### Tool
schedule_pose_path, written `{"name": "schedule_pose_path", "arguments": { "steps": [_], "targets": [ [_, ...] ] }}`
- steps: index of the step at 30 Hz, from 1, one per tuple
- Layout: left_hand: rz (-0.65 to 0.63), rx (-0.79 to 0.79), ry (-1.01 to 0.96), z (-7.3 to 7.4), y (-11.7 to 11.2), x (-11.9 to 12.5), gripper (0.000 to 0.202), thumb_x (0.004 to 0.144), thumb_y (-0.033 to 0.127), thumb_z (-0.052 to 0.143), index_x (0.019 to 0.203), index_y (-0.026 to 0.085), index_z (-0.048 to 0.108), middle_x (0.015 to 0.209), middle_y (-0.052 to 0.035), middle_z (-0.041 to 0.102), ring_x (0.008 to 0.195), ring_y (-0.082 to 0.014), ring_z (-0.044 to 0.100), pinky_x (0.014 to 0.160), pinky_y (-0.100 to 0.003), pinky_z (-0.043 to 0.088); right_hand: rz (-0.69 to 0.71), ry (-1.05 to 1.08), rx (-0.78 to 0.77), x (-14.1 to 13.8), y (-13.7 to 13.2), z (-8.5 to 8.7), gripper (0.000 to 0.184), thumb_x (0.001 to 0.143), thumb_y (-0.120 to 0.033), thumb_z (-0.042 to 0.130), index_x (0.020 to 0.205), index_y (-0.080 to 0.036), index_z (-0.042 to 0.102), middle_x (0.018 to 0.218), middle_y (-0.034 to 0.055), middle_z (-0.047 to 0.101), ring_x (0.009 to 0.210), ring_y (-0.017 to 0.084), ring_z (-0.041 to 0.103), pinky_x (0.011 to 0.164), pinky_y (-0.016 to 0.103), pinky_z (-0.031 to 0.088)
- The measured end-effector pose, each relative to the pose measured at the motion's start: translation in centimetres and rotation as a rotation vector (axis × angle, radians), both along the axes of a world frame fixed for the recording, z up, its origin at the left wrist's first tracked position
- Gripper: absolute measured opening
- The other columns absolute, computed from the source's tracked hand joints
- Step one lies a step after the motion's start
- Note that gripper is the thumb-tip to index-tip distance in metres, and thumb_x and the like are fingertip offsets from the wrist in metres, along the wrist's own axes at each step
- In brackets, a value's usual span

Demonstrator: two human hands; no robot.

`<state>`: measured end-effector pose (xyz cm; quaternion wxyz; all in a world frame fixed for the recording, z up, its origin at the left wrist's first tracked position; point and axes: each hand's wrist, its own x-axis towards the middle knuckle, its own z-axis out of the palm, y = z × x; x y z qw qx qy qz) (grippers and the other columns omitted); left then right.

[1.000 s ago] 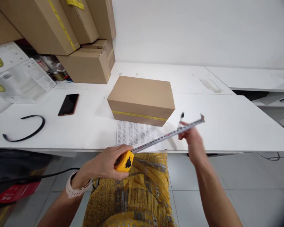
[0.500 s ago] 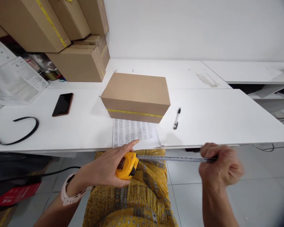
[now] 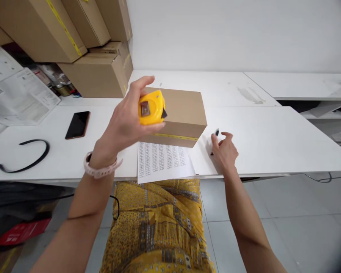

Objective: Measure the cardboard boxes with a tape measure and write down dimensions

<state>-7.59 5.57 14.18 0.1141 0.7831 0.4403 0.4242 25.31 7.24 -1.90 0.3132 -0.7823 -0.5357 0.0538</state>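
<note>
My left hand (image 3: 125, 121) is raised above the white table (image 3: 272, 140) and grips a yellow tape measure (image 3: 151, 107) with its blade drawn in. Right behind it stands a small brown cardboard box (image 3: 184, 113) with a yellow tape band. A printed sheet of paper (image 3: 163, 161) lies in front of the box at the table's near edge. My right hand (image 3: 224, 151) rests on the table right of the sheet, its fingers curled over a black pen (image 3: 216, 132) whose tip shows above them.
A black phone (image 3: 77, 124) and a curved black strap (image 3: 25, 155) lie on the left of the table. Larger cardboard boxes (image 3: 96, 72) are stacked at the back left, with white cartons (image 3: 19, 98) beside them. My lap in yellow patterned cloth (image 3: 156, 227) is below the table edge.
The blade has run back into the tape measure. My left hand lifted the case from below the table edge up in front of the box. My right hand let go of the blade and moved onto the pen.
</note>
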Motion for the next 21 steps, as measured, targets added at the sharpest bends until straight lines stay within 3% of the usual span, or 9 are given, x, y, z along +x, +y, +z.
{"name": "schedule_pose_path", "arguments": {
  "steps": [3,6,8,10,12,14,17,19,21],
  "targets": [
    [-0.005,-0.138,0.003,0.2,4.8,0.7,0.071,0.068,0.021,0.086,0.132,0.016,0.056,0.126,-0.0069,0.061,0.128,-0.0353,0.055,0.116,-0.054,0.035,0.078,-0.152,-0.182,-0.1,1.2,-0.6,0.058,0.095,-0.056,0.051,0.136,-0.016,0.055,0.112,0.0195,0.07,0.101,0.033,0.065,0.083,0.044,0.049],
    [-0.061,-0.258,-0.248,-0.5,7.1,1.4,0.036,0.076,0.016,0.075,0.111,0.014,0.065,0.117,-0.0072,0.062,0.138,-0.0402,0.047,0.118,-0.063,0.028,0.165,-0.224,-0.197,0.0,1.3,-0.9,0.044,0.098,-0.032,0.043,0.136,-0.016,0.058,0.114,0.0203,0.069,0.095,0.03,0.066,0.083,0.042,0.049],
    [-0.057,-0.229,-0.331,-1.3,6.6,1.7,0.033,0.078,0.015,0.074,0.11,0.014,0.066,0.122,-0.0079,0.062,0.145,-0.0382,0.041,0.122,-0.061,0.021,0.2,-0.195,-0.133,0.6,1.2,-1.2,0.041,0.096,-0.025,0.04,0.128,-0.015,0.065,0.104,0.0182,0.069,0.085,0.027,0.064,0.08,0.04,0.048],
    [-0.002,-0.072,-0.273,-2.5,4.6,1.5,0.046,0.075,0.017,0.081,0.118,0.016,0.065,0.133,-0.008,0.06,0.148,-0.0335,0.035,0.127,-0.054,0.013,0.185,-0.036,-0.024,1.5,0.9,-1.8,0.038,0.095,-0.027,0.041,0.119,-0.015,0.069,0.088,0.0114,0.067,0.073,0.022,0.059,0.075,0.038,0.047],
    [0.121,0.126,-0.27,-4.2,2.3,0.8,0.052,0.079,0.025,0.082,0.126,0.019,0.061,0.144,-0.0067,0.055,0.149,-0.0285,0.035,0.128,-0.047,0.015,0.141,0.26,0.099,2.4,0.6,-2.3,0.035,0.095,-0.033,0.044,0.112,-0.017,0.07,0.071,0.0021,0.059,0.062,0.017,0.052,0.067,0.034,0.046],
    [0.309,0.215,-0.458,-6.3,0.7,-0.5,0.047,0.09,0.037,0.073,0.131,0.022,0.056,0.148,-0.0047,0.052,0.146,-0.0255,0.04,0.126,-0.045,0.025,0.124,0.593,0.219,2.5,0.2,-2.6,0.032,0.091,-0.042,0.053,0.108,-0.019,0.068,0.067,-0.0033,0.053,0.058,0.014,0.048,0.063,0.03,0.045],
    [0.475,-0.044,-0.84,-9.6,1.0,-3.5,0.059,0.093,0.06,0.059,0.14,0.025,0.048,0.149,-0.0059,0.052,0.141,-0.0259,0.046,0.12,-0.047,0.033,0.187,0.93,0.344,1.1,0.3,-2.6,0.031,0.081,-0.045,0.068,0.101,-0.022,0.063,0.078,-0.0043,0.055,0.066,0.012,0.056,0.068,0.03,0.05],
    [0.454,-0.339,-0.973,-11.3,2.2,-5.4,0.07,0.09,0.074,0.049,0.14,0.025,0.049,0.139,-0.01,0.06,0.133,-0.0289,0.054,0.113,-0.05,0.041,0.277,1.022,0.362,-0.7,0.8,-2.3,0.03,0.076,-0.04,0.07,0.101,-0.025,0.06,0.081,-0.0049,0.053,0.073,0.012,0.061,0.074,0.032,0.054],
    [0.343,-0.48,-0.918,-12.3,3.3,-6.5,0.076,0.087,0.083,0.042,0.135,0.025,0.055,0.124,-0.0121,0.068,0.123,-0.0316,0.062,0.103,-0.05,0.049,0.359,1.043,0.348,-2.6,1.6,-1.9,0.029,0.074,-0.036,0.066,0.101,-0.026,0.059,0.079,-0.0055,0.051,0.074,0.012,0.062,0.075,0.031,0.054]
  ]
}}
